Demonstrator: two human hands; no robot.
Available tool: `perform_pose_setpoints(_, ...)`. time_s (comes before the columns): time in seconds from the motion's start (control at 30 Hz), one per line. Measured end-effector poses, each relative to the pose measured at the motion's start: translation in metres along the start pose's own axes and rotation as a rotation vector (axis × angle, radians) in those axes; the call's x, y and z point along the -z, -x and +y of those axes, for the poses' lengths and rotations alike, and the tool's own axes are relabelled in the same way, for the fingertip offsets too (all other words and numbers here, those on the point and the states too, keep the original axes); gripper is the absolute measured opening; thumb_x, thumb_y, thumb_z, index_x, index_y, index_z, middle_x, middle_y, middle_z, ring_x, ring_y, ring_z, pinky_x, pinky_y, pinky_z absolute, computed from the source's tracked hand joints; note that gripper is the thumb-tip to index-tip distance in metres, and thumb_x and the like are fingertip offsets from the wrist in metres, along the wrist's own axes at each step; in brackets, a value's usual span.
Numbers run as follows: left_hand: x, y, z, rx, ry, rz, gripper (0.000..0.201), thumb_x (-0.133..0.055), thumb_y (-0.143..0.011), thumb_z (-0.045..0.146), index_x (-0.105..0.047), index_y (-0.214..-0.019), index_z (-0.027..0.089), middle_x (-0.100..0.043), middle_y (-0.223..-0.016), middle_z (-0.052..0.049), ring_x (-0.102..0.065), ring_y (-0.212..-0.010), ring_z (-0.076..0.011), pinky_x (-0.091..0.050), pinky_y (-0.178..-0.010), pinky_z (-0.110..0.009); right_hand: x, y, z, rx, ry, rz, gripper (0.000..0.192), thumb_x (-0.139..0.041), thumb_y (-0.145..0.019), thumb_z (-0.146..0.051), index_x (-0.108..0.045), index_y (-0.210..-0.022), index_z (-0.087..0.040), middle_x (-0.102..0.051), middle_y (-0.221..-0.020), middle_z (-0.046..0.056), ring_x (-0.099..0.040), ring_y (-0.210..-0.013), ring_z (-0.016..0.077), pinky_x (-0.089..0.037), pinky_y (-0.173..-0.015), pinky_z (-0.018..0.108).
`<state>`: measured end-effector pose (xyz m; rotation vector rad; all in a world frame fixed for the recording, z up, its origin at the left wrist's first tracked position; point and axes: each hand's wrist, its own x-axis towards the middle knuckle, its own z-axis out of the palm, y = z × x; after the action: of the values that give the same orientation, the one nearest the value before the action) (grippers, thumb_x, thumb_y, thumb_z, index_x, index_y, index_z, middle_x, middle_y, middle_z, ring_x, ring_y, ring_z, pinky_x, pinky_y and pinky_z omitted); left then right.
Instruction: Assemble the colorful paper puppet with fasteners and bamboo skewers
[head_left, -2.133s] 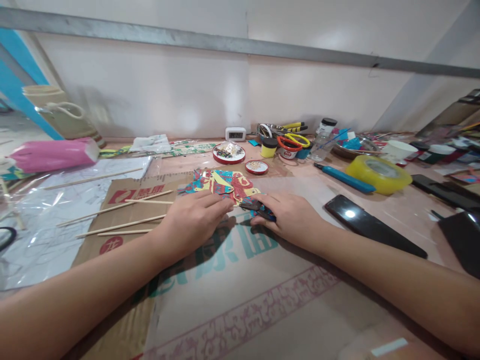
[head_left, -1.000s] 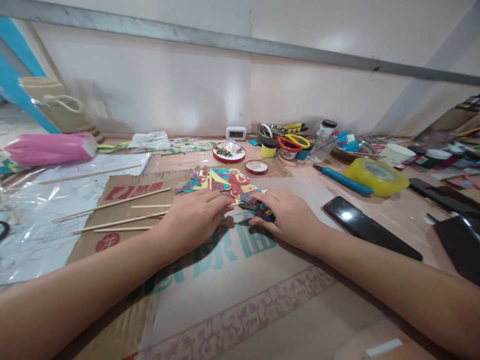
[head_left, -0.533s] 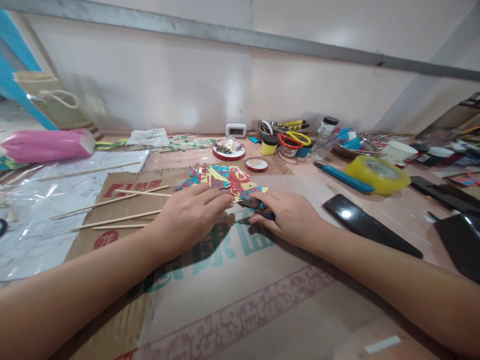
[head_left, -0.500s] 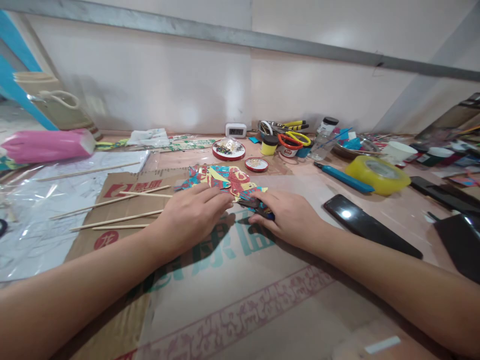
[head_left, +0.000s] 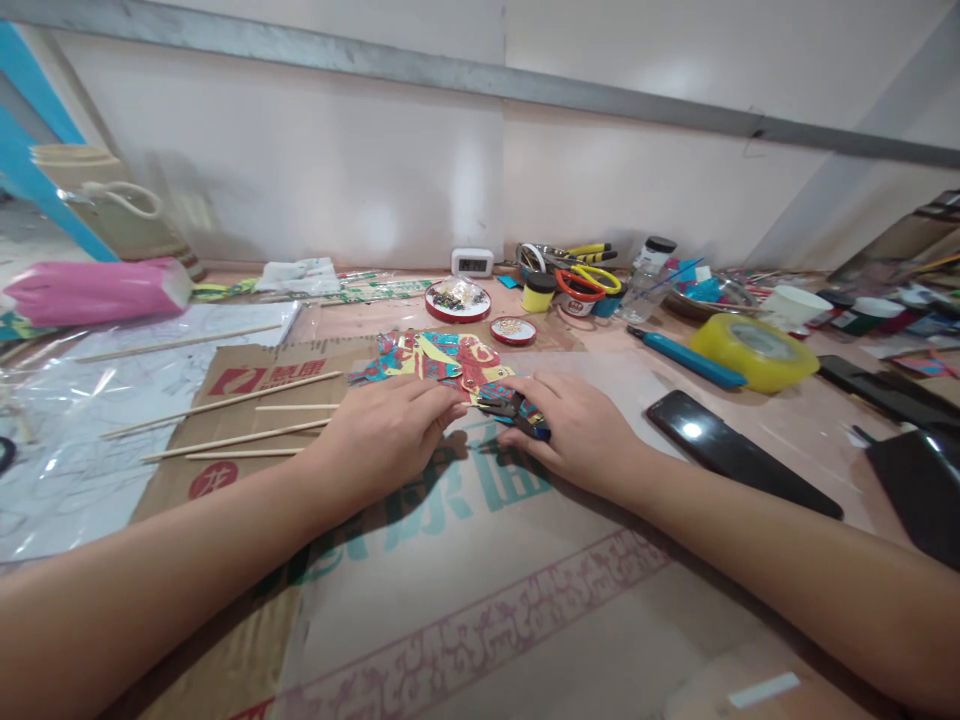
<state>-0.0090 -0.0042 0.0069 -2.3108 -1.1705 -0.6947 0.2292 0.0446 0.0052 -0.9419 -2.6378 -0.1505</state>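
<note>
My left hand (head_left: 397, 425) is closed around a thin wooden stick (head_left: 296, 408). The stick runs out to the left behind the hand, and a short pale tip shows by the thumb. Dark-jawed pliers (head_left: 514, 408) are in my right hand (head_left: 577, 425), with the jaws at that tip. Whether they clamp it is too small to tell. Just beyond both hands lies a flat cut-out figure (head_left: 480, 358) in red, blue and yellow, joined by small metal fasteners. Its near edge is partly hidden by the hands.
Several loose sticks (head_left: 232, 440) lie on the cardboard (head_left: 187, 490) at left. Behind are a red-rimmed lid of beads (head_left: 457, 300) and a smaller lid (head_left: 514, 330). At right are a blue cutter (head_left: 686, 358), yellow tape (head_left: 754, 352) and a phone (head_left: 742, 452).
The stick in my left hand has turned, its far end dropping nearer to me and shifting slightly right. Both hands stay almost in place, and the pliers remain at the tip.
</note>
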Motion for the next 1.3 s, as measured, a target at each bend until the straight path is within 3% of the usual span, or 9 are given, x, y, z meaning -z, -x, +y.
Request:
perform_pose_setpoints(0.47, 0.000, -0.001, 0.003, 0.017, 0.043, -0.032, 0.028, -0.045, -0.098, 0.025, -0.068, -0.084, 0.018, -0.070, -0.071, -0.003, -0.064, -0.063, -0.0166, -0.042, -0.054, -0.027, 0.002, 0.000, -0.001, 0.017, -0.048, -0.018, 0.055, -0.049, -0.092, -0.058, -0.057, -0.126, -0.015, -0.069, -0.115, 0.014, -0.064, -0.100, 0.0284, -0.048, -0.081, 0.038)
perform_pose_setpoints(0.73, -0.004, 0.003, -0.001, -0.027, 0.074, -0.045, 0.021, -0.049, -0.096, 0.024, -0.067, -0.086, 0.018, -0.069, -0.073, -0.002, -0.063, -0.064, -0.0176, -0.044, -0.058, -0.029, 0.001, 0.000, -0.001, 0.015, -0.004, -0.054, 0.056, -0.047, -0.093, -0.060, -0.059, -0.123, -0.014, -0.070, -0.106, 0.013, -0.066, -0.091, 0.0282, -0.048, -0.073, 0.037)
perform_pose_setpoints(1.0, 0.012, 0.004, -0.005, -0.262, -0.070, -0.087, 0.021, -0.048, -0.093, 0.014, -0.063, -0.108, 0.013, -0.072, -0.086, -0.005, -0.063, -0.075, -0.0221, -0.047, -0.064, -0.033, 0.006, 0.003, -0.006, 0.040, 0.057, -0.095, 0.055, -0.044, -0.095, -0.057, -0.062, -0.119, -0.011, -0.072, -0.098, 0.015, -0.067, -0.085, 0.0283, -0.046, -0.068, 0.036)
perform_pose_setpoints(1.17, 0.007, 0.001, -0.003, -0.169, -0.007, -0.003, 0.015, -0.052, -0.094, 0.020, -0.064, -0.100, 0.014, -0.070, -0.083, -0.004, -0.063, -0.076, -0.0202, -0.047, -0.072, -0.032, 0.007, 0.001, -0.006, 0.005, -0.002, -0.085, 0.056, -0.043, -0.094, -0.060, -0.060, -0.121, -0.013, -0.070, -0.106, 0.014, -0.066, -0.091, 0.0281, -0.048, -0.074, 0.037)
perform_pose_setpoints(1.3, 0.001, 0.000, 0.000, -0.085, -0.010, 0.021, 0.015, -0.051, -0.094, 0.020, -0.065, -0.093, 0.015, -0.069, -0.078, -0.002, -0.062, -0.072, -0.0192, -0.045, -0.068, -0.031, 0.002, 0.000, -0.001, -0.001, -0.029, -0.051, 0.058, -0.045, -0.093, -0.060, -0.057, -0.126, -0.013, -0.068, -0.112, 0.015, -0.064, -0.098, 0.0295, -0.049, -0.080, 0.040)
